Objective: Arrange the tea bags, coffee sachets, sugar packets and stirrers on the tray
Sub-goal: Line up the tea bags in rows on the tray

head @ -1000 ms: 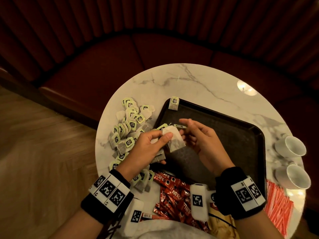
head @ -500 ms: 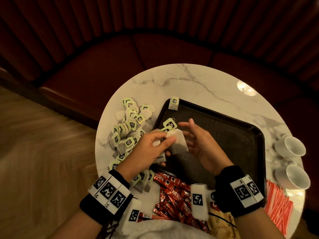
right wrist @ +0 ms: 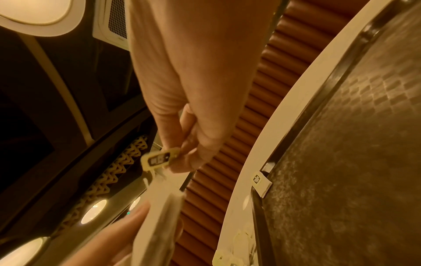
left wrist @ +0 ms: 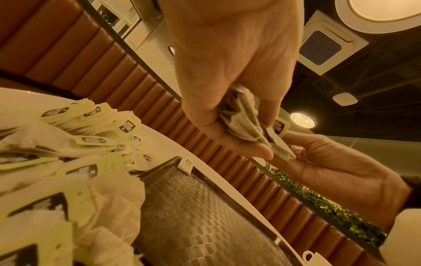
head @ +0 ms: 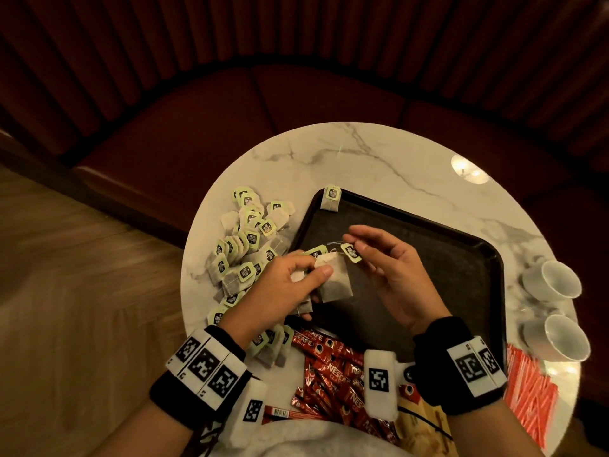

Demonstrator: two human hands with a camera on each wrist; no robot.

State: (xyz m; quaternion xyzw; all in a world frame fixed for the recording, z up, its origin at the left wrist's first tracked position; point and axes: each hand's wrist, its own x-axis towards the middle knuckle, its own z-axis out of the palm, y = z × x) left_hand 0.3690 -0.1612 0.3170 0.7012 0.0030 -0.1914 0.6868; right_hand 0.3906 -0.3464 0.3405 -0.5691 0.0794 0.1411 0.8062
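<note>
My left hand grips a small bunch of tea bags over the near left part of the black tray; the bunch shows crumpled in the left wrist view. My right hand pinches the green paper tag of the front tea bag, the tag held between thumb and fingers. One tea bag lies on the tray's far left corner. A heap of green-tagged tea bags lies left of the tray. Red coffee sachets lie near me, and red stirrers at the right.
Two white cups lie on the round marble table right of the tray. A dark red curved bench wraps behind the table. A yellowish packet sits at the near edge.
My right hand has moved up and right from the tea bag's body and now pinches its green tag. The left hand stays on the bunch.
</note>
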